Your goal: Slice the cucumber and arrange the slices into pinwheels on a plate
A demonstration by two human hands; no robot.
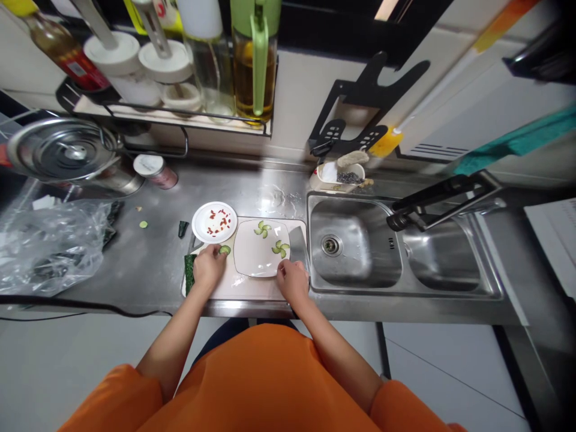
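My left hand (210,267) pinches green cucumber slices (225,249) over the left part of the cutting board (225,287). My right hand (293,279) is at the lower right rim of a square white plate (254,255); its fingers are curled together, and what they hold, if anything, is hidden. Two pinwheels of cucumber slices, one upper (262,229) and one at the right (281,249), lie on the plate. A knife blade (299,245) rests on the board just beyond my right hand. Beside my left wrist lies a dark green cucumber piece (189,273).
A round white plate (201,223) with red bits stands behind my left hand. A cucumber end (182,228) lies left of it. The double sink (360,279) borders the board on the right. Farther left are a plastic bag (58,240), a lidded pot (74,153) and a small jar (156,171).
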